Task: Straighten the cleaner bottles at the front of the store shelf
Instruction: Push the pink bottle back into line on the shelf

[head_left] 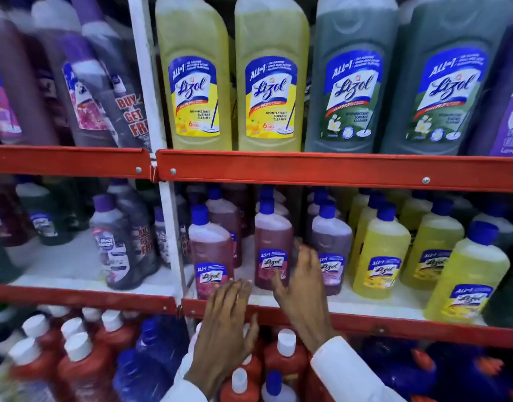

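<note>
Both hands are reaching with fingers spread, grasping nothing: left hand (224, 323) over the red shelf front edge (365, 322), right hand (303, 288) beside the pink blue-capped plastic cleaner bottle (272, 242) standing near that edge.

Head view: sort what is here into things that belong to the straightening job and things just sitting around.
Belongs to the job:
- left hand, open
- right hand, open
- front pink plastic cleaner bottles with blue caps: one, another
- purple-tinted blue-capped bottle

Just sitting around:
- large yellow bottles, top shelf
- large dark green bottles
- red white-capped bottles, bottom shelf
</note>
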Tool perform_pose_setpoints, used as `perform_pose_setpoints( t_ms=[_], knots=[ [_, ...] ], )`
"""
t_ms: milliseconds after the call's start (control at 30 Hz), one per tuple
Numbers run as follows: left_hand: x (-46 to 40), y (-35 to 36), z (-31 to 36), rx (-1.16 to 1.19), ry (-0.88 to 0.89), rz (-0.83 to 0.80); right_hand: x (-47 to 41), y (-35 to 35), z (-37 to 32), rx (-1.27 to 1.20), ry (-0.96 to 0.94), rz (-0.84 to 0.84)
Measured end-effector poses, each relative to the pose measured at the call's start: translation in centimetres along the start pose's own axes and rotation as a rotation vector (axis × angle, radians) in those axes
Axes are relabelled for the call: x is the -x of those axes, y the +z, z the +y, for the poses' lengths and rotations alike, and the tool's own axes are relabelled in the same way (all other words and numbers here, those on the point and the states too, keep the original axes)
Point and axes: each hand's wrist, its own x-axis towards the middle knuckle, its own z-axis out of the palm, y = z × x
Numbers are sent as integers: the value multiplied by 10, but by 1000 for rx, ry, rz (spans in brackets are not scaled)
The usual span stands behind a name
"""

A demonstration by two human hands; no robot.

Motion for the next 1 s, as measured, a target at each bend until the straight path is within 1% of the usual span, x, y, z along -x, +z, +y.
perform_pose_setpoints(
  t_ms=[133, 200, 300, 433, 633, 1000],
  knots=[
    [11, 16, -9, 52, 54, -70, -9, 24, -12, -10, 196, -21],
    [15, 23, -12, 84, 68, -79, -13, 36, -16, -20, 253, -2],
    [16, 26, -14, 109, 83, -64, -19, 50, -20, -80, 294, 76],
    [21, 31, -16, 140, 76, -62, -24, 57, -23, -159, 367, 136],
    [22, 33, -20, 155, 66, -88, -18, 48, -21, -114, 426, 110],
    [25, 39, -10, 223, -13, -6, 13, 30, -22, -84, 411, 66]
  ],
)
